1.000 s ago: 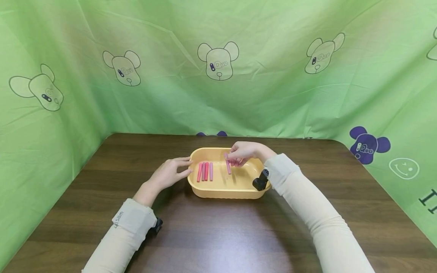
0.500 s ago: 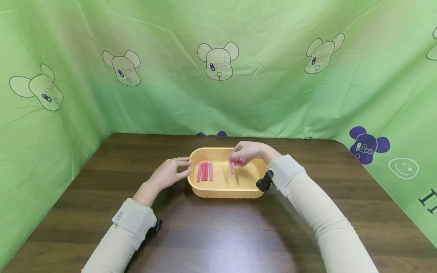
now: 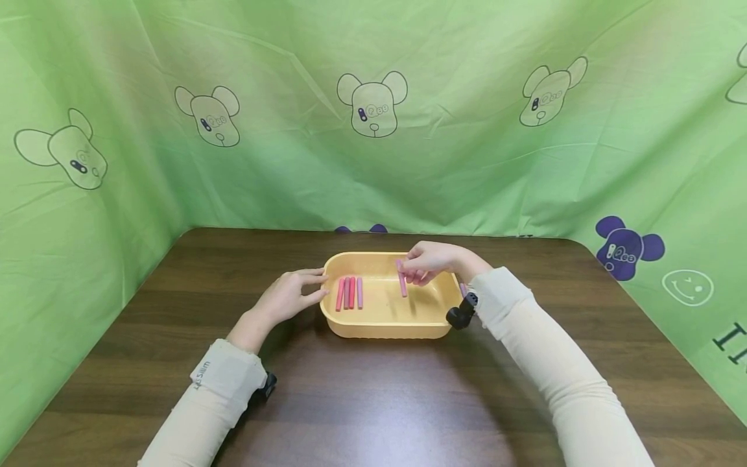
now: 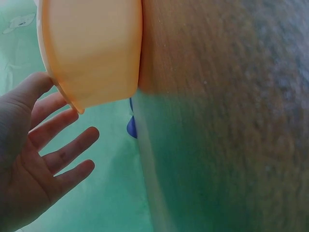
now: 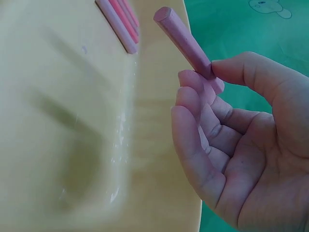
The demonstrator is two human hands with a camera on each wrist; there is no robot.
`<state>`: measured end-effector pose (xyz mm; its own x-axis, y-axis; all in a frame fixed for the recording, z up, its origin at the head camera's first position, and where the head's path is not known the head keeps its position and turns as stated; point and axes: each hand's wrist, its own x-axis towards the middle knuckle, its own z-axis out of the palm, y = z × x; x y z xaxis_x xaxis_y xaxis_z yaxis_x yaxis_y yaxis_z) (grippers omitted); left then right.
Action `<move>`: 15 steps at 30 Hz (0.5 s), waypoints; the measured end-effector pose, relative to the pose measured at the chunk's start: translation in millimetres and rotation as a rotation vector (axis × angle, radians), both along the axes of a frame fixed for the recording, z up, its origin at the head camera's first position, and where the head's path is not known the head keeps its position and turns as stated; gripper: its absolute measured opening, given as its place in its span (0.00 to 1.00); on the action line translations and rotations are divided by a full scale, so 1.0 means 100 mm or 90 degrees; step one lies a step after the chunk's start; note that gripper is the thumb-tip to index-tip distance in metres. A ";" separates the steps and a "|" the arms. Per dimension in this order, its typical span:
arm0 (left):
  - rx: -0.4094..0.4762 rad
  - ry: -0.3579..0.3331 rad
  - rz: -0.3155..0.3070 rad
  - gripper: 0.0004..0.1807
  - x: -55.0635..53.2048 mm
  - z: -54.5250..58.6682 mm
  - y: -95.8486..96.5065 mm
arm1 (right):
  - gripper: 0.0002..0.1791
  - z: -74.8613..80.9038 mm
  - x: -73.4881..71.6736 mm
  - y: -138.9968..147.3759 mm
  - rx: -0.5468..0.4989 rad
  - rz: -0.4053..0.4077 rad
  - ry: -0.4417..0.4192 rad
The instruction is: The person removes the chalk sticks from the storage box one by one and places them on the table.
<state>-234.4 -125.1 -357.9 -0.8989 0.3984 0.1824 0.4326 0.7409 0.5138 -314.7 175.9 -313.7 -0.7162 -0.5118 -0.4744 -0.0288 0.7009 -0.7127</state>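
A shallow yellow plastic basin [image 3: 391, 332] sits on the table. My left hand [image 3: 290, 296] is at its left end, fingers extended; in the left wrist view the fingertips [image 4: 41, 83] meet the basin's rim. Over the basin's right half, my right hand [image 3: 428, 261] pinches a chalk-like mauve stick [image 5: 186, 43] between thumb and fingers. The stick slants up and away from the fingertips in the right wrist view. Several pink and mauve sticks [image 3: 349, 293] lie side by side inside the basin at its left.
The dark wooden table [image 3: 362, 402] spreads around the basin, with a green printed curtain [image 3: 373, 175] hanging behind and at the sides. Beyond the basin's right end a purple stick [image 3: 463, 289] shows, partly hidden by the right wrist and its black camera [image 3: 462, 312].
My right hand has shifted slightly to the right, carrying the mauve stick over the basin. The purple stick beyond the right end has come into sight. The left hand keeps its place.
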 end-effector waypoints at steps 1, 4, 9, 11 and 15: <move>0.000 0.000 0.000 0.21 0.00 0.00 0.00 | 0.14 0.00 0.00 0.01 -0.002 -0.001 -0.001; 0.001 0.003 0.000 0.21 -0.01 -0.01 0.00 | 0.14 -0.01 -0.01 0.06 -0.005 0.000 0.001; 0.004 0.005 0.000 0.20 -0.01 -0.02 -0.01 | 0.13 0.00 0.00 0.11 -0.004 -0.006 0.006; 0.006 0.003 0.000 0.21 -0.01 -0.02 -0.01 | 0.13 0.00 0.01 0.13 -0.006 -0.008 0.009; 0.005 0.001 -0.001 0.21 0.00 -0.01 0.00 | 0.13 0.00 0.02 0.17 -0.014 -0.011 0.013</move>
